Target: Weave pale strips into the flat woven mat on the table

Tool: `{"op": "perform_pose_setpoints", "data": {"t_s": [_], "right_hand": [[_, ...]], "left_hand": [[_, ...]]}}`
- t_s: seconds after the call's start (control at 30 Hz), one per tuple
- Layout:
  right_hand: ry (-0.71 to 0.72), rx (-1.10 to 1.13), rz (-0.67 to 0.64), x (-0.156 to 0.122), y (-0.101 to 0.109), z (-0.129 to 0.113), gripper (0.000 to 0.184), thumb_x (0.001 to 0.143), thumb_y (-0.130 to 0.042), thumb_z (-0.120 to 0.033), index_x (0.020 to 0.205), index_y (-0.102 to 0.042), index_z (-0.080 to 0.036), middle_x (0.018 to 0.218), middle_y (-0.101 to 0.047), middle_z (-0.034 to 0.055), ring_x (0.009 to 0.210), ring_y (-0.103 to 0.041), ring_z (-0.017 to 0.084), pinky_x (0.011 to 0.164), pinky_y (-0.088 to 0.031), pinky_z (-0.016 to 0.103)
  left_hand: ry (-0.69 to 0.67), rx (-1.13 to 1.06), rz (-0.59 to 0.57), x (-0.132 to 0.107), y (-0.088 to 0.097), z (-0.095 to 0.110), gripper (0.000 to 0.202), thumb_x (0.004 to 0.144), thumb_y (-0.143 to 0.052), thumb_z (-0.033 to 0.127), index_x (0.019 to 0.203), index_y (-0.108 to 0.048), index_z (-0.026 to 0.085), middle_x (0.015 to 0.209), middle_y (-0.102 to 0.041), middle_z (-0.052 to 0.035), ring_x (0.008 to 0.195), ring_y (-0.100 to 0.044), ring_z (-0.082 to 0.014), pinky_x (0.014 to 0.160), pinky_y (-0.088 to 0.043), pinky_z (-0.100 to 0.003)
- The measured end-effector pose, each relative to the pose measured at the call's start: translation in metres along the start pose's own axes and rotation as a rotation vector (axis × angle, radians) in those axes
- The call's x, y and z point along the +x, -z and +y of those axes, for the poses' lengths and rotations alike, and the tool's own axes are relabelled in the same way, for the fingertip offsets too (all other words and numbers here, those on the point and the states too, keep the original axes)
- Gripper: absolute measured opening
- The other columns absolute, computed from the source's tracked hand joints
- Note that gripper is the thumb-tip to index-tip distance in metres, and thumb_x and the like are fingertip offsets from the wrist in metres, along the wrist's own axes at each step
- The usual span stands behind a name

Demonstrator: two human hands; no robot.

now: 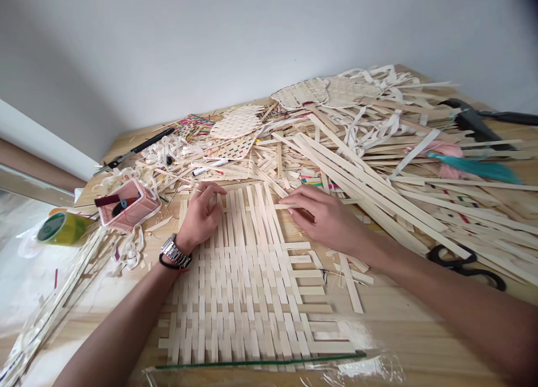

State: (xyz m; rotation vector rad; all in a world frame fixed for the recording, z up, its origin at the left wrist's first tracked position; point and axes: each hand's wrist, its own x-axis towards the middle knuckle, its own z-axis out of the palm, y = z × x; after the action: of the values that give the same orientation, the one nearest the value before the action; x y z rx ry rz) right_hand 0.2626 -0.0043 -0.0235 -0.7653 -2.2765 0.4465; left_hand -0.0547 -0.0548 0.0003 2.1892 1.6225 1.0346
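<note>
Left grip: my left grip (pixel 200 216) is relaxed and open, fingers lightly curled, resting on the upper part of the weave and clenching nothing.
Right grip: my right grip (pixel 325 219) is closed on a loose bamboo strip (pixel 290 206), pinching it where it lies crosswise at the upper right corner of the weave.
Weave: the woven bamboo mat (pixel 235 286) lies flat on the desk (pixel 403 333) right in front of me, between my forearms, with its lengthwise strips ending in loose tips at the far edge.
Left wrist: a metal wristwatch (pixel 175 251) sits just above a thin black band (pixel 170 265).
Left of the mat: a pink box (pixel 126 204) holds dark-handled tools, and a roll of green tape (pixel 63 229) lies just beyond it.
Right of the mat: black-handled scissors (pixel 462 266) sit partly under a heap of long bamboo strips (pixel 378 202).
Far side: rounded woven panels (pixel 237 122) lie among the offcuts, with a white marker (pixel 210 166) nearer me, and a black glue gun (pixel 471 120) and a teal tassel (pixel 474 168) off to the right.
Near edge: a clear plastic sheet (pixel 260 363) with a green line overlaps the mat's near end.
</note>
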Motion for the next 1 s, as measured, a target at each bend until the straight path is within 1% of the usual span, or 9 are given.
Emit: {"op": "perform_pose_setpoints", "data": {"t_s": [0.17,0.3,0.77,1.0], "right_hand": [[-0.003,-0.011,-0.005,-0.0012,-0.0009,0.0005,0.023,0.104,-0.055,-0.016,0.115,-0.073,-0.024,0.109,-0.075,0.0093,0.101,-0.074,0.025,0.091,-0.063,0.045],[-0.008,-0.012,-0.014,-0.0011,-0.0004,0.0009,0.022,0.104,-0.055,-0.018,0.114,-0.074,-0.025,0.110,-0.075,0.0088,0.100,-0.074,0.024,0.088,-0.063,0.044],[-0.001,-0.015,-0.021,0.0006,0.0007,0.0003,0.025,0.102,-0.055,-0.015,0.116,-0.073,-0.024,0.111,-0.075,0.0085,0.100,-0.074,0.026,0.087,-0.061,0.044],[0.021,-0.019,-0.008,0.0007,0.0005,0.0008,0.024,0.101,-0.056,-0.014,0.114,-0.074,-0.024,0.110,-0.075,0.0080,0.097,-0.074,0.024,0.084,-0.060,0.042]], "left_hand": [[-0.002,0.002,-0.003,0.0003,0.0001,-0.0002,0.030,0.090,-0.055,0.006,0.112,-0.066,0.023,0.119,-0.065,-0.0075,0.118,-0.064,-0.0263,0.105,-0.057,-0.048],[-0.011,0.010,-0.020,0.0006,0.0010,0.0002,0.030,0.090,-0.056,0.008,0.113,-0.066,0.023,0.119,-0.066,-0.0078,0.118,-0.064,-0.0267,0.106,-0.057,-0.049],[-0.016,-0.015,-0.037,0.0003,0.0011,-0.0002,0.030,0.091,-0.056,0.009,0.115,-0.067,0.023,0.121,-0.064,-0.0077,0.119,-0.063,-0.0263,0.107,-0.055,-0.048],[-0.004,-0.013,-0.072,0.0008,0.0019,-0.0008,0.029,0.092,-0.055,0.009,0.114,-0.067,0.023,0.122,-0.064,-0.0077,0.121,-0.063,-0.0259,0.109,-0.054,-0.047]]}}
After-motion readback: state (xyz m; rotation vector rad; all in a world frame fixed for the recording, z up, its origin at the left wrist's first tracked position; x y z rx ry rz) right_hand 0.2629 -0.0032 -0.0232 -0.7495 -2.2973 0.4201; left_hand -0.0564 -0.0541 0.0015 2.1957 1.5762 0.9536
